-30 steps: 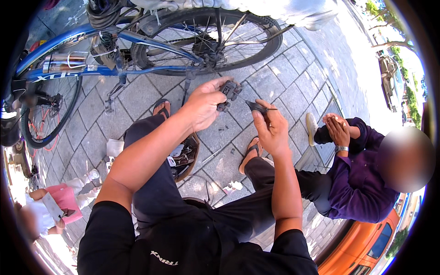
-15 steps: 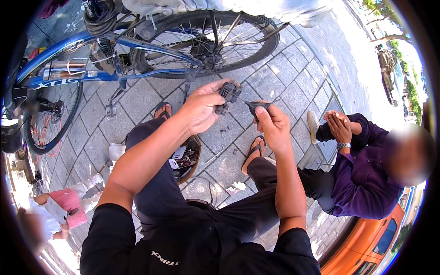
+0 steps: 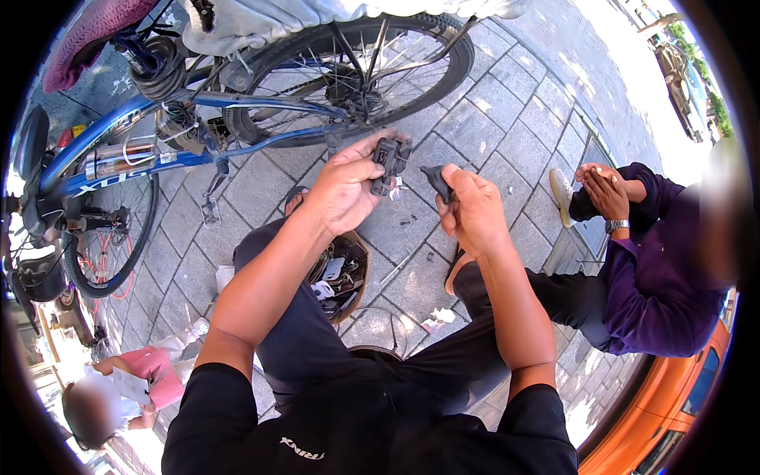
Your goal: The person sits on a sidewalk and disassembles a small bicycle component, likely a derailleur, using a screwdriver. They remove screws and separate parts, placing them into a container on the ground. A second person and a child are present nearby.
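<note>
My left hand (image 3: pixel 346 184) is closed around a blocky black part (image 3: pixel 390 164) with slots and ridges, perhaps a bicycle fitting, its exact kind unclear. Thumb and fingers press on its near side. To the right of it, my right hand (image 3: pixel 473 207) pinches a small dark piece (image 3: pixel 438 183) with a narrow tip pointing at the black part. A gap separates the two pieces. Both hands are held up over the paving, in front of a blue bicycle (image 3: pixel 269 103). Fingers hide part of each held piece.
Between my legs stands a box of tools and parts (image 3: pixel 348 277). A thin rod (image 3: pixel 398 267) and crumpled paper (image 3: pixel 438 319) lie on the paving. A person in purple (image 3: pixel 657 269) sits at right, hands clasped; another person (image 3: pixel 119 392) is at lower left. An orange vehicle (image 3: pixel 673 404) stands behind.
My view has shifted. My right hand has turned, so its back shows more, and the dark piece now points more upward. Both hands keep their pieces.
</note>
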Tool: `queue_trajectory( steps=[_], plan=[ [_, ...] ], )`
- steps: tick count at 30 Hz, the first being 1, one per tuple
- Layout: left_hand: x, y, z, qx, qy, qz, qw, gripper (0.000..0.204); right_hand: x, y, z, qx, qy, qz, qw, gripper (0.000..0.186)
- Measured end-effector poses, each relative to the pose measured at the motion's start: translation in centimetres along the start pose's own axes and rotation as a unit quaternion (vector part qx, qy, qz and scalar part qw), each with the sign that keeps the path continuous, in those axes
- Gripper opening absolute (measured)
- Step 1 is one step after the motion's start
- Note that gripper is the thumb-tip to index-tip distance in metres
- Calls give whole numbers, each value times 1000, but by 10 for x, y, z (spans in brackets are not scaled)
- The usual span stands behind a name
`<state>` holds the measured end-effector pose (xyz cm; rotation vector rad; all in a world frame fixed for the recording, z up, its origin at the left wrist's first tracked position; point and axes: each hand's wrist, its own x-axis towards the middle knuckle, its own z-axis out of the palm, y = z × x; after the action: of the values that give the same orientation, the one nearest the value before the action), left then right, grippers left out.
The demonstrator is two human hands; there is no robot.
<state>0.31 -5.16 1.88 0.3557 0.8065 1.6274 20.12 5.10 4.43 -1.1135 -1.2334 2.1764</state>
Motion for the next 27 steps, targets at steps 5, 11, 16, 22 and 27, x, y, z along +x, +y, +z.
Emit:
queue_trajectory(
  steps=[5,11,16,22,27],
  plan=[
    [5,5,-11,-13,-47,-38,998,61,-14,-8,-3,-455,23,-385,803,26],
    [4,1,-5,-25,-57,-7,998,54,-7,5,-10,-410,43,-423,807,24],
    [3,2,-3,-42,-16,5,999,49,-8,9,1,-288,76,-313,902,24],
    [4,2,-4,-40,13,23,999,47,8,28,0,-203,84,-238,946,24],
    [7,4,-6,-34,3,17,999,44,7,27,12,-177,93,-269,942,24]
  ],
)
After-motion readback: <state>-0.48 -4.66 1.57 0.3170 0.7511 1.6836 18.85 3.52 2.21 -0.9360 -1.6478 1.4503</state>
